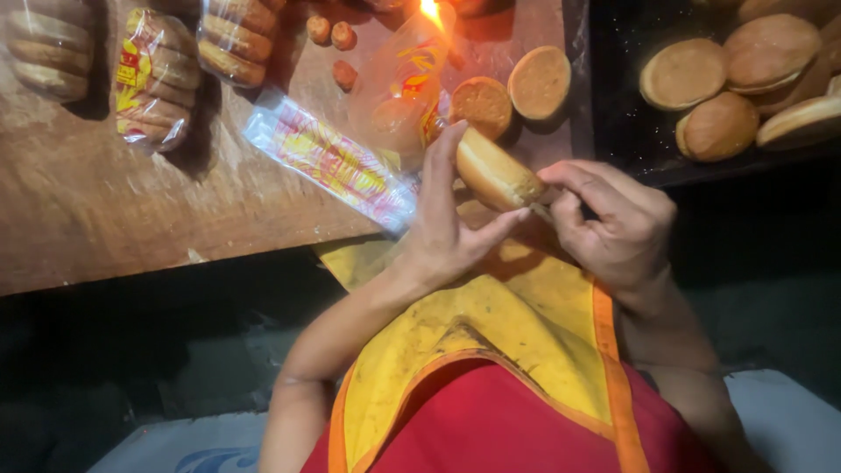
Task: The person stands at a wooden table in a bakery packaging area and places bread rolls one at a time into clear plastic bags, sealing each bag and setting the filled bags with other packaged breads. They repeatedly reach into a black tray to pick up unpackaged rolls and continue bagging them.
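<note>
While the person leans over the wooden table (131, 210), both hands are busy with one round bun (495, 171). The left hand (442, 228) cups the bun from below, fingers up along its side and thumb under it. The right hand (613, 219) pinches the bun's edge at about 3 o'clock with thumb and fingertips, the other fingers curled in. It looks to me like the bun is being split or checked just before bagging, since an open clear bag (403, 92) lies right behind it at 11 o'clock, close to a small flame (431, 10). I think the next move needs a gentle grip, so the soft bread does not squash, and care to keep the plastic away from that flame. A flat stack of printed bags (328, 162) lies at 9 o'clock from the bun, near the table's front edge. Two loose buns (512, 92) sit at 12 o'clock, and filled packs (153, 74) lie far off at 10 o'clock. A dark tray (622, 105) of buns sits at 2 o'clock. Open room is mostly over the yellow apron (491, 324), below the hands.
</note>
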